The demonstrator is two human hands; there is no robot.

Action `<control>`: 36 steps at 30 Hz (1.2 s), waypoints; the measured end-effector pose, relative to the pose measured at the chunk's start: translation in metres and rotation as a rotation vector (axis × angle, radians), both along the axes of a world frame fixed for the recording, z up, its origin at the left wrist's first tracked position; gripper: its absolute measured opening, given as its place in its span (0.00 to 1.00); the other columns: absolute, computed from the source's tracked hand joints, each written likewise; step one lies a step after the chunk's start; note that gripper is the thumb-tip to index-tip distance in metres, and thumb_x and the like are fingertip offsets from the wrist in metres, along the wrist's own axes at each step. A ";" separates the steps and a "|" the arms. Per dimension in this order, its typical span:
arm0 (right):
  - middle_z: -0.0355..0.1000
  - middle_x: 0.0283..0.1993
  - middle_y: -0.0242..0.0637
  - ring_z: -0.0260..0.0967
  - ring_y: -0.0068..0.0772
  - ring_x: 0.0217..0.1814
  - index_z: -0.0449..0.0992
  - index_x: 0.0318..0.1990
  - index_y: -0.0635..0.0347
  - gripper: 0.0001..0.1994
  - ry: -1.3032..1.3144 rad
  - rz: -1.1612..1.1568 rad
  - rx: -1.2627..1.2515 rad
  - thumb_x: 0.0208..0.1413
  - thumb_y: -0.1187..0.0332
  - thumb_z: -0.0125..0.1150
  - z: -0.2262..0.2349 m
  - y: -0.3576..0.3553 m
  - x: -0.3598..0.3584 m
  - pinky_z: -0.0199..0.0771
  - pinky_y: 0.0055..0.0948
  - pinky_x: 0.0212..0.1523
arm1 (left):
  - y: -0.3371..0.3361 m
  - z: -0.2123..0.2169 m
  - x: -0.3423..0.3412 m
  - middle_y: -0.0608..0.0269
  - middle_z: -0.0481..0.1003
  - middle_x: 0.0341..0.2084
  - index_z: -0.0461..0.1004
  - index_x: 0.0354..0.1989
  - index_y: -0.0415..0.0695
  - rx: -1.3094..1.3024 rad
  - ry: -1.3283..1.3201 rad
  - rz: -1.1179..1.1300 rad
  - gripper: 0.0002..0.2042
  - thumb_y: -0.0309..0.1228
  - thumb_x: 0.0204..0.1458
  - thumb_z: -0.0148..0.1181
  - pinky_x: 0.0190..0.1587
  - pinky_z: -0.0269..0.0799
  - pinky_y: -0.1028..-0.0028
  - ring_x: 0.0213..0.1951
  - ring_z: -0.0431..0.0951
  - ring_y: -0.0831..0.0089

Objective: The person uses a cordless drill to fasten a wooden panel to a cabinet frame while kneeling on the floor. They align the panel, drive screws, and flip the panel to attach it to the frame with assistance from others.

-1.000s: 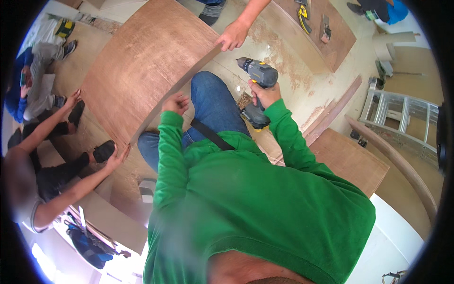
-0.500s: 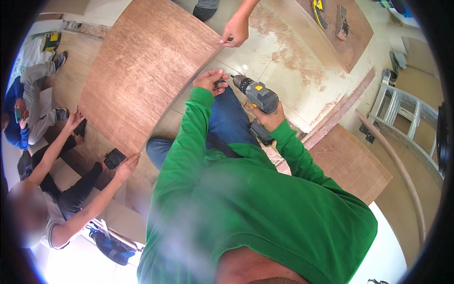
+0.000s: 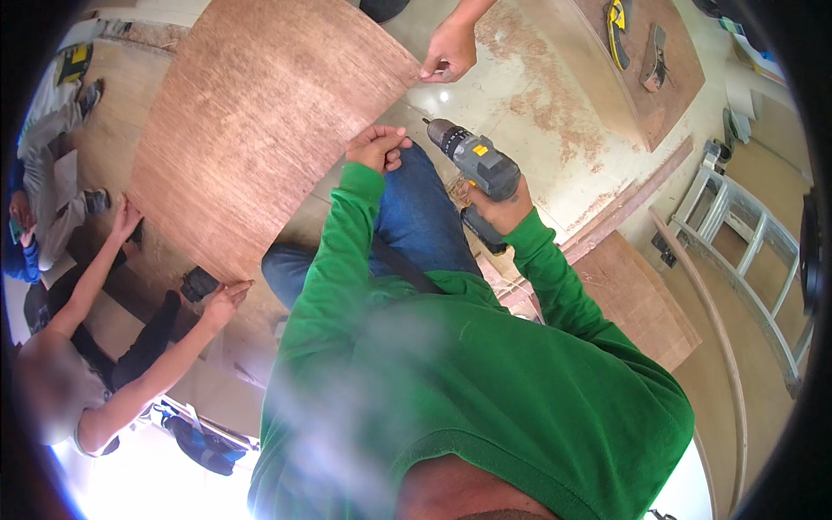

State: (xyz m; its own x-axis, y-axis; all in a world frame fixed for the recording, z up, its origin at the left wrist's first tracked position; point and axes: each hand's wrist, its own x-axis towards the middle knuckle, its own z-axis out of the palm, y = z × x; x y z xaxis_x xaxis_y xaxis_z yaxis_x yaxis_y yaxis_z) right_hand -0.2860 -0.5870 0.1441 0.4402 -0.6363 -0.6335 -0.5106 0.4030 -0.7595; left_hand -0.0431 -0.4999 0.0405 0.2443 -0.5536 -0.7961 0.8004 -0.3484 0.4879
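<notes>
My right hand grips a grey-and-black cordless drill by its handle, the bit pointing up and left. Just left of the bit, my left hand is closed, thumb and fingers curled together by the board's near edge; a small dark tip shows at the fingers, too little to name. A large reddish-brown wooden board lies beyond my left arm. A co-worker's hand pinches its far right corner. Another person's two hands hold its left end.
A yellow tool and a sander-like block rest on a wooden panel at upper right. Sawdust covers the pale floor. An aluminium ladder and a curved wooden strip are on the right. Another person sits at far left.
My left fingers have curled in more tightly. The board's near edge has tilted, showing less of its side. The drill stays in my right hand, slightly farther from the left.
</notes>
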 end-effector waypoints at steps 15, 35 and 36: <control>0.82 0.47 0.40 0.81 0.30 0.50 0.78 0.51 0.66 0.19 -0.055 0.034 -0.047 0.54 0.70 0.75 0.001 0.012 -0.007 0.80 0.31 0.52 | 0.009 0.000 -0.002 0.56 0.83 0.38 0.76 0.54 0.35 -0.135 0.033 -0.142 0.12 0.28 0.66 0.61 0.31 0.73 0.77 0.31 0.77 0.77; 0.82 0.45 0.43 0.82 0.30 0.47 0.77 0.51 0.68 0.23 -0.130 0.106 -0.198 0.50 0.68 0.78 -0.003 0.000 0.003 0.81 0.31 0.51 | -0.027 0.005 -0.013 0.59 0.81 0.41 0.76 0.44 0.43 -0.116 0.283 0.331 0.10 0.37 0.65 0.65 0.32 0.71 0.77 0.35 0.75 0.79; 0.83 0.45 0.42 0.82 0.30 0.46 0.78 0.50 0.67 0.22 -0.103 0.118 -0.179 0.51 0.68 0.78 0.000 -0.002 0.005 0.81 0.31 0.50 | -0.028 0.005 -0.014 0.60 0.80 0.40 0.76 0.44 0.43 -0.130 0.272 0.324 0.11 0.37 0.65 0.65 0.32 0.71 0.77 0.35 0.75 0.80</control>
